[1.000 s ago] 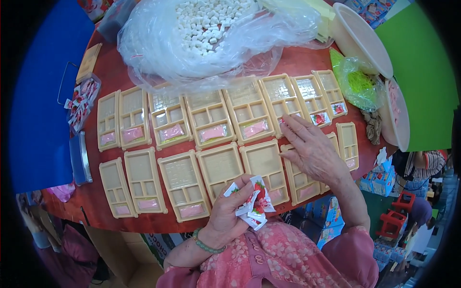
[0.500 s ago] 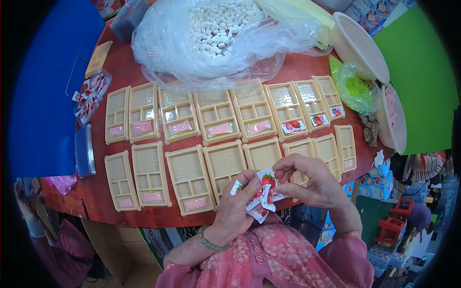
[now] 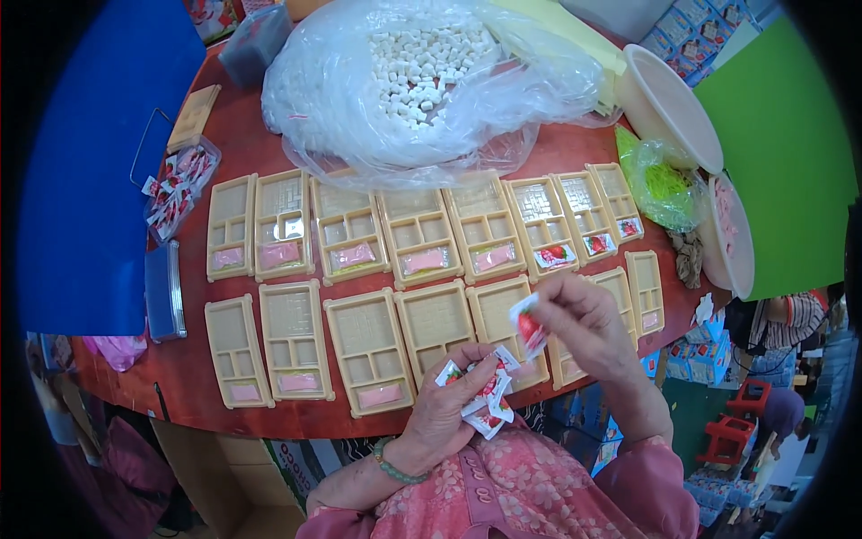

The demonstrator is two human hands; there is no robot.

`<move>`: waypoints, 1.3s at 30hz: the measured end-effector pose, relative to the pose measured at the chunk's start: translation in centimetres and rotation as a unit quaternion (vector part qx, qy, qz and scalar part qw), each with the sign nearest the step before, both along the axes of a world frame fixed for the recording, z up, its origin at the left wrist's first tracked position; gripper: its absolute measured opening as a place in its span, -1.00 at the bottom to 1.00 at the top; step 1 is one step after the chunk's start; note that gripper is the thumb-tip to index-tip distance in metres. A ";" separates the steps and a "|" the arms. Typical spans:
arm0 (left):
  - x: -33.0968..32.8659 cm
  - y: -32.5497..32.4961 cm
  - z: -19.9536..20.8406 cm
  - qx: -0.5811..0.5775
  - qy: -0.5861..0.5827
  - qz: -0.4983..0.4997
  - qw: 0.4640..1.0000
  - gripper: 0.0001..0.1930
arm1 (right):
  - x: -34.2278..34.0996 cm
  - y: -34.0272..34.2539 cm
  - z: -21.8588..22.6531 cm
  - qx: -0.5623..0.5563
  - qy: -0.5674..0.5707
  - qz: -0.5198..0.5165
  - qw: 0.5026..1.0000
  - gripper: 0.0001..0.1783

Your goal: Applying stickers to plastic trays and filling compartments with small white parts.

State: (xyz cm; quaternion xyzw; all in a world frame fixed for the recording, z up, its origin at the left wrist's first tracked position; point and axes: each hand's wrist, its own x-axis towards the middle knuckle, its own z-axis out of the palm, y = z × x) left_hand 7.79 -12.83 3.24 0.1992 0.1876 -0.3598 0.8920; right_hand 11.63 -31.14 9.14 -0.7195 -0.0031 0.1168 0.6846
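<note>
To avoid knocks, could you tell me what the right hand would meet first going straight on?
Probably the near-row tray beyond the sachet in the right hand, though depth is unclear.

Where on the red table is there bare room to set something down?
The red table is bare between the packet tub and clear bag, plus narrowly between the bluish container and front trays. Crowded: the tray rows and the right side, around the green bag.

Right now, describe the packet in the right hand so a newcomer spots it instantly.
On the red table, find the near row of beige trays. Over its right half, the right hand pinches a small white packet with red print. It is held singly, unlike the similar packets bunched in the left hand.
</note>
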 end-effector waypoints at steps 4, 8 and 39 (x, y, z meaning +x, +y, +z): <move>0.2 0.4 0.9 0.006 0.003 -0.007 1.000 -0.77 | 3.9 -1.6 -1.4 -0.214 -0.091 0.013 0.973 -0.92; 0.3 1.0 0.6 0.001 -0.002 -0.002 1.000 -0.76 | 7.7 -2.0 -2.6 -0.316 -0.138 0.109 0.932 -0.89; -0.1 2.3 0.6 0.011 -0.027 0.013 0.999 -0.67 | 3.9 2.3 1.0 -0.202 -0.115 0.315 0.920 -0.85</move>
